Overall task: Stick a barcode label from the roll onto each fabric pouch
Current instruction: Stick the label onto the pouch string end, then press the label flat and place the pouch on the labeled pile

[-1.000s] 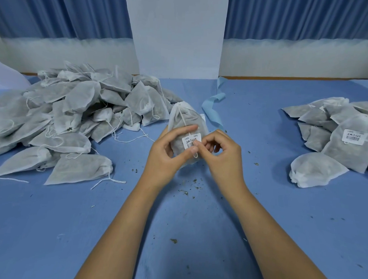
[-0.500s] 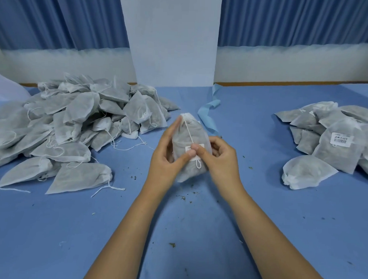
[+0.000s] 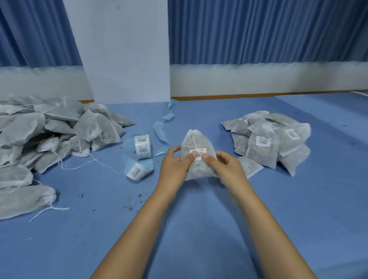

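I hold a grey fabric pouch (image 3: 196, 143) upright above the blue table, drawstring top pointing away. A white barcode label (image 3: 198, 150) sits on its front face. My left hand (image 3: 174, 164) grips the pouch's left side with the thumb pressing on the label. My right hand (image 3: 226, 164) grips the right side, thumb also on the label. The label roll (image 3: 142, 146) stands on the table left of my hands, with its blue backing strip (image 3: 161, 128) trailing away.
A big heap of unlabelled pouches (image 3: 39, 134) fills the left of the table. A smaller pile of labelled pouches (image 3: 268, 142) lies to the right of my hands. Dark crumbs (image 3: 130, 206) dot the blue table (image 3: 196, 233). A white panel (image 3: 123, 45) stands at the back.
My hands and the pouch have shifted right, toward the labelled pile, uncovering the label roll. The label now lies flat on the pouch under both thumbs.
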`<state>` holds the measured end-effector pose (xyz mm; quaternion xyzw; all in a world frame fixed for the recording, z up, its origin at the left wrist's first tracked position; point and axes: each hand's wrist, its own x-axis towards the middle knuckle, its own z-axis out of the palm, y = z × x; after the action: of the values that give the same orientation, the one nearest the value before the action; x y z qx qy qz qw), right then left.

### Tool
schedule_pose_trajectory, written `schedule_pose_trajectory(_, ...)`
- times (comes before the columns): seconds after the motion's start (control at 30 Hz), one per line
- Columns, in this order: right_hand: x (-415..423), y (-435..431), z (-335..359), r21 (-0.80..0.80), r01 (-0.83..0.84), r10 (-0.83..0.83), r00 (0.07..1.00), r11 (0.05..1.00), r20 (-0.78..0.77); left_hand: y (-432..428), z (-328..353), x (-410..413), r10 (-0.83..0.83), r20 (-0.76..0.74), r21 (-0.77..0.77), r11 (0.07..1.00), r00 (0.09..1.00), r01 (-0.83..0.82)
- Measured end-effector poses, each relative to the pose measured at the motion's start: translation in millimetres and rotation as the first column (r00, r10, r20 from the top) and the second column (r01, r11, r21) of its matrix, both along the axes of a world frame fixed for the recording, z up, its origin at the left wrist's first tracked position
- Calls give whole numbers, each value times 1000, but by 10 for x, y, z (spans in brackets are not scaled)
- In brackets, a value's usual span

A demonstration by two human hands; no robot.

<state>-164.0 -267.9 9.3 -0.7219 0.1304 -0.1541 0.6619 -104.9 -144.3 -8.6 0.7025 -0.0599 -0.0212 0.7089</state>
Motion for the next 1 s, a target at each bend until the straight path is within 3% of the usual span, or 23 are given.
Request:
schedule_pose_trajectory(0.13, -181, -405, -117, 17, -39, 41, 991, 999, -129, -362, -33, -65, -61, -76, 187, 980, 995, 74)
schedule_pose_trajectory(0.17, -190, -485, -129, 42, -24, 30, 989, 999, -143, -436, -29, -82, -85, -126, 175, 979, 988, 106)
schedule_pose_trajectory(0.27, -96, -679, -57, 298, 61, -41, 997, 953, -72, -607, 78, -74, -184, -248, -171, 975, 951, 144)
schedule_pose_trajectory(0.3, -43, -726, -15, 378, 83, -69, 996, 922, -49, -649, 116, -43, -167, -265, -221, 969, 950, 108)
schedule_pose_trajectory(0.37, 51, -773, 29, 463, 140, -132, 990, 875, -51, -699, 144, -13, -86, -256, -116, 992, 963, 58)
schedule_pose_trajectory(0.4, 94, -775, 7, 433, 199, -191, 980, 879, -62, -705, 142, -29, -70, -229, -52, 997, 971, 60)
schedule_pose_trajectory(0.5, 84, -642, -102, 113, 404, -401, 915, 908, -46, -634, 88, -97, -109, -156, 21, 993, 982, 113)
schedule_pose_trajectory(0.6, 91, -288, -197, 11, 233, -233, 972, 972, 17, -508, 67, -154, -199, -86, 11, 980, 976, 200)
schedule_pose_trajectory(0.67, 136, 11, -235, -7, 113, -112, 992, 994, 58, -393, 66, -189, -215, 25, 93, 973, 976, 212)
schedule_pose_trajectory(0.8, 273, 543, -213, -63, 46, -37, 988, 997, 149, 27, 75, -140, -127, 231, 240, 968, 965, 70)
schedule_pose_trajectory(1.0, 615, 1467, -208, 60, -145, 130, 971, 988, 201, 981, 55, 127, 123, 346, 156, 970, 930, -187)
